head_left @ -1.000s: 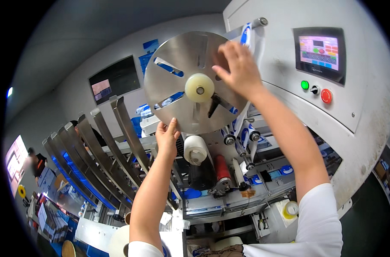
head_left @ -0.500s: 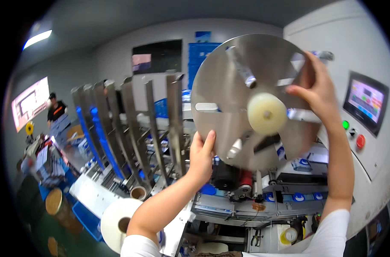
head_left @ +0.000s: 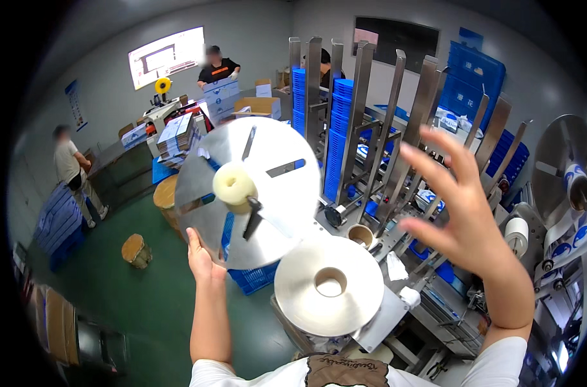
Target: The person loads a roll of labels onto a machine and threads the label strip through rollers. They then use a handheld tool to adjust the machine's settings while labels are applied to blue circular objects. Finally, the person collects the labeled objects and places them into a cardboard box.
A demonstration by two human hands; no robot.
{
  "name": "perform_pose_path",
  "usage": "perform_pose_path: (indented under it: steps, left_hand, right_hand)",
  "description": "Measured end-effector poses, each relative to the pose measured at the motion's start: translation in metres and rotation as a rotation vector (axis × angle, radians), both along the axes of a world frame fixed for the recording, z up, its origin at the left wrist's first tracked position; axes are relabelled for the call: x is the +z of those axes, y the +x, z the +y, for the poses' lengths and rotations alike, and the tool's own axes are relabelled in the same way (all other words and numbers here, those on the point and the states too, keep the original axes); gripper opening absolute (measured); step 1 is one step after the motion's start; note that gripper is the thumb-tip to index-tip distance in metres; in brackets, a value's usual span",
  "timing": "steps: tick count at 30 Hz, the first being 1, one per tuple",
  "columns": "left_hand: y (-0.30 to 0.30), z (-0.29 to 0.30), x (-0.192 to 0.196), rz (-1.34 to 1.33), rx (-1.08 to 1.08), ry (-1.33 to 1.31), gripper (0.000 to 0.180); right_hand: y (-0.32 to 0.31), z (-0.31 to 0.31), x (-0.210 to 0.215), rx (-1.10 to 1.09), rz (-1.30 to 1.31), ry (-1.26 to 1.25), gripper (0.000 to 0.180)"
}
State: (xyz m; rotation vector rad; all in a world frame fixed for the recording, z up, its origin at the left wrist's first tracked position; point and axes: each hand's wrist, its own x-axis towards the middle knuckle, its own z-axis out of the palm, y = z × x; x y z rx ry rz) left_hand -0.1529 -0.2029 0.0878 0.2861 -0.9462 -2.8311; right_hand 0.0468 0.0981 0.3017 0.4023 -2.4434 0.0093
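A round, slotted metal reel plate is held up by my left hand, its fingers closed on the lower left edge. At the plate's middle are a cream plastic hub and a small black lever. My right hand is raised in the air with fingers spread, holding nothing, in front of tall metal posts. Between my arms, below the plate, a large white roll of material lies flat, its round core hole facing up. Beside it stands a brown cardboard core.
Stacks of blue trays stand between the posts. Another slotted reel plate with printed film is mounted at the right. A blue crate sits beyond the roll. Co-workers stand at the back and far left; a cardboard-topped drum is on the green floor.
My view has swung left. My right hand has let go of the reel plate and opened. The plate has moved left in my left hand, and its lever side now shows.
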Motion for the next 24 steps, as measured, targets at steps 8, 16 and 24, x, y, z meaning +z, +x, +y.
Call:
perform_pose_path:
  steps: [8,16,24]
  left_hand:
    - [-0.183,0.006,-0.152,-0.236,-0.124,-0.094,0.050]
    - [-0.231,0.030,-0.152,-0.306,-0.072,-0.779,0.043]
    - [-0.223,0.042,-0.083,0.044,0.451,-1.319,0.038]
  right_hand:
    - [0.077,0.099,-0.012,-0.534,0.324,-0.178,0.033]
    - [0.184,0.255,-0.028,-0.805,1.081,-0.314,0.031]
    - [0.201,0.320,-0.030,-0.852,1.109,-0.498,0.048]
